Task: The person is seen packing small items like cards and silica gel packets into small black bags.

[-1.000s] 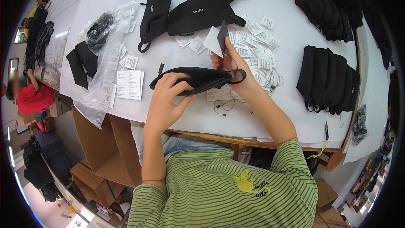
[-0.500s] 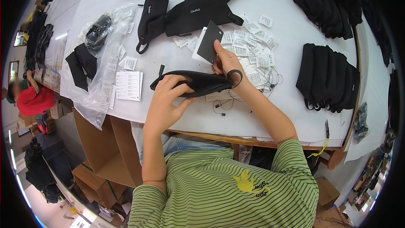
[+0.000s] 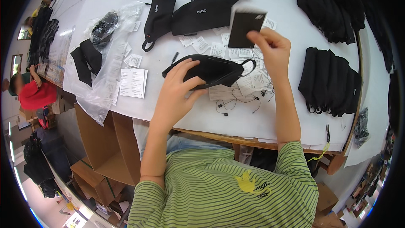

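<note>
Left hand (image 3: 179,88) pressed flat on black pouch (image 3: 211,71), pinning it at near edge of bench (image 3: 270,118). Right hand (image 3: 272,50) just beyond pouch, pinching dark card (image 3: 244,28) by lower corner, lifted above paper tags (image 3: 236,52). Pouch likely soft, light, floppy; best taken at seam or end loop. Card likely thin, stiff, easy to bend. White, smooth bench surface. Farther from pouch: more black bags (image 3: 206,10), folded stack (image 3: 331,80) at right.
</note>
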### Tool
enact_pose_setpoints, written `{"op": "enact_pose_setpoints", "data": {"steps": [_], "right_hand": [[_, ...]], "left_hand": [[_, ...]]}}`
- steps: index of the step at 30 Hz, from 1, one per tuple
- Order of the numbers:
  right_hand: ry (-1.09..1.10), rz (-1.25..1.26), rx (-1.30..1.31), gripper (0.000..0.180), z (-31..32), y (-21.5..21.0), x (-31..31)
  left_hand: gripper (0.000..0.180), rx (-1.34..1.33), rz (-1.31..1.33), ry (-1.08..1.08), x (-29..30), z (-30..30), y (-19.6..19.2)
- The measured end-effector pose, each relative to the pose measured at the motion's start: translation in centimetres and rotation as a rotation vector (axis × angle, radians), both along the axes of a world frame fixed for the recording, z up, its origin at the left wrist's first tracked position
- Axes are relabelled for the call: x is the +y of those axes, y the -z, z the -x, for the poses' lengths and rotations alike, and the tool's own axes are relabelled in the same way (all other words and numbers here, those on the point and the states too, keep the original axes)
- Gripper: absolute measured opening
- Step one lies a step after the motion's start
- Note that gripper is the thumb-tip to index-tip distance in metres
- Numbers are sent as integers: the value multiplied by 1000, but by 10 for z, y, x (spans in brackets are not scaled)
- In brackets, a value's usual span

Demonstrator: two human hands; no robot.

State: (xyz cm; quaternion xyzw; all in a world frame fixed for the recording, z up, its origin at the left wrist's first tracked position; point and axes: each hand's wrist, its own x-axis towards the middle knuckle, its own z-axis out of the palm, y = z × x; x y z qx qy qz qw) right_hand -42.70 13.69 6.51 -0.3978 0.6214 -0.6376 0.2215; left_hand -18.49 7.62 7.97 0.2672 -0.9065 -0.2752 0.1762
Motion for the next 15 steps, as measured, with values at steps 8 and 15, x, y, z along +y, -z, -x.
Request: {"op": "enact_pose_setpoints", "data": {"steps": [8, 15], "right_hand": [[-314, -373, 903, 15, -30, 1, 6], [-405, -321, 755, 21, -30, -15, 10]], "left_hand": [[36, 416, -9, -102, 7, 28, 23], [15, 38, 126, 75, -20, 18, 19]]}}
